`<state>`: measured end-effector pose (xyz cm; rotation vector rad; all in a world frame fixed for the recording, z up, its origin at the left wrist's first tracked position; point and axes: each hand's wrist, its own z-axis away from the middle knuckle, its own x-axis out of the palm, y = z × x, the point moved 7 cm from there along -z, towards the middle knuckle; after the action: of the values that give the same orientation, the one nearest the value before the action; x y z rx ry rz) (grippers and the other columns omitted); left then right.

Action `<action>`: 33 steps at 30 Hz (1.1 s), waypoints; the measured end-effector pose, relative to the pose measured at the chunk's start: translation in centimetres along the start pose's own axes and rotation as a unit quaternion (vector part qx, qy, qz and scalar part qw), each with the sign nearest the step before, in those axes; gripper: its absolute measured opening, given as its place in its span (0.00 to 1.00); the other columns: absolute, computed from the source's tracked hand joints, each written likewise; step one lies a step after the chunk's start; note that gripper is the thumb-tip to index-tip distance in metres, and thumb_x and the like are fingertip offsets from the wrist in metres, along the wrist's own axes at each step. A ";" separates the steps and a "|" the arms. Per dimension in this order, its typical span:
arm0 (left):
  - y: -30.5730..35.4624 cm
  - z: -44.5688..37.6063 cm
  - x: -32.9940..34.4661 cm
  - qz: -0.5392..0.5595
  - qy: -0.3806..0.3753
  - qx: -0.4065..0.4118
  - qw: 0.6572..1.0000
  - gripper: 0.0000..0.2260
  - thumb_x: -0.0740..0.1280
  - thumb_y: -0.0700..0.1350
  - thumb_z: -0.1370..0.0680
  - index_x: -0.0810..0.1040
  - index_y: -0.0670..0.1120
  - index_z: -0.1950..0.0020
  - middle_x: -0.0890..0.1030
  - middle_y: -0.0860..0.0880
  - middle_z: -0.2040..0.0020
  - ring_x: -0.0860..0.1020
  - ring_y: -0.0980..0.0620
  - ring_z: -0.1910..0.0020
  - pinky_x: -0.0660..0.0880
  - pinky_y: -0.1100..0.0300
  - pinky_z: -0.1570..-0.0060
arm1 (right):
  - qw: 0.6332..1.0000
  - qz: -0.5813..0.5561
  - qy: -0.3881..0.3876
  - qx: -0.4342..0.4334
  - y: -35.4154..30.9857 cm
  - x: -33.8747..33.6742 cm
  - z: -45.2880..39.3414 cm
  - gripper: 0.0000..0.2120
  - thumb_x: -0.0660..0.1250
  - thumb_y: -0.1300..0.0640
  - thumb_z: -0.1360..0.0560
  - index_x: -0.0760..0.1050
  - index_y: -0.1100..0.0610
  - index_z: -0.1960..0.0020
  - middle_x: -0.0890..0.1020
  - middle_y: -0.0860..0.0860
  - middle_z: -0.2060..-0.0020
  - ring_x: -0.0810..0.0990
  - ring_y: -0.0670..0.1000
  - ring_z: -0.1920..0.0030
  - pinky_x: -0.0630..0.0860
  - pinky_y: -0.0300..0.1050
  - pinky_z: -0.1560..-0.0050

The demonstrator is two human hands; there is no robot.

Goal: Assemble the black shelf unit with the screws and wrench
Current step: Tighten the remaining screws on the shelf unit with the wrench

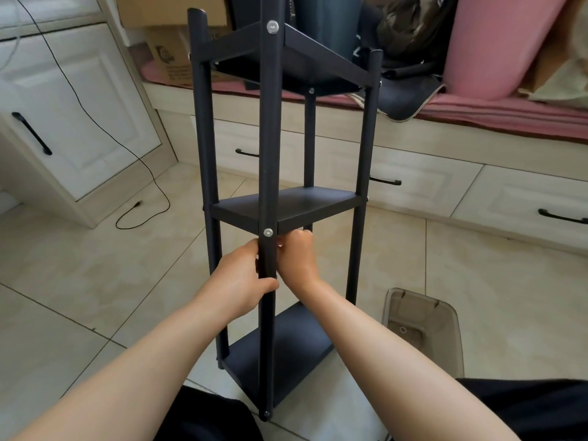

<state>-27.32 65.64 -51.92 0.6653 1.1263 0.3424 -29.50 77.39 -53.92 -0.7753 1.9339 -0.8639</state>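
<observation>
A tall black three-tier metal shelf unit stands on the beige tiled floor. The left hand grips its near front post; the right hand curls beside it, under a silver round-headed screw.

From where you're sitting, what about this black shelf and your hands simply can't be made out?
- Right hand, head view: its fingertips are tucked under the middle shelf behind the front post; whether they hold a wrench is hidden.
- Shelf unit's top: cut off by the upper edge.
- Screw at the middle shelf: too small to judge tightness.
- Brown bin: contents blurred by tinted plastic.
</observation>
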 end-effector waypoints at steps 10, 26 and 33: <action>0.0 -0.1 -0.4 -0.009 0.003 0.002 1.000 0.20 0.73 0.42 0.23 0.72 0.52 0.34 0.80 0.51 0.44 0.81 0.46 0.45 0.80 0.47 0.41 | 1.000 -0.013 -0.016 0.017 0.2 0.6 0.3 0.15 0.68 0.63 0.23 0.73 0.56 0.68 0.71 0.43 0.76 0.69 0.43 0.74 0.65 0.28 0.69; 0.6 0.2 -0.6 0.005 -0.007 -0.002 1.000 0.22 0.73 0.41 0.23 0.71 0.49 0.31 0.81 0.47 0.42 0.81 0.45 0.44 0.81 0.48 0.44 | 0.997 0.001 -0.077 0.000 -0.2 -3.5 3.4 0.11 0.61 0.65 0.20 0.79 0.64 0.58 0.77 0.46 0.69 0.74 0.44 0.68 0.70 0.38 0.65; 1.0 0.2 -0.4 0.006 -0.015 0.002 1.000 0.23 0.73 0.41 0.23 0.71 0.49 0.30 0.81 0.47 0.42 0.81 0.45 0.44 0.81 0.47 0.43 | 0.998 -0.033 -0.045 0.015 -1.1 -4.3 2.8 0.09 0.63 0.64 0.20 0.81 0.63 0.55 0.78 0.48 0.69 0.75 0.44 0.68 0.69 0.33 0.67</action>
<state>-27.21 66.08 -50.90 0.6779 1.0952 0.3396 -24.98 79.39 -52.22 -0.8487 1.8208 -0.8811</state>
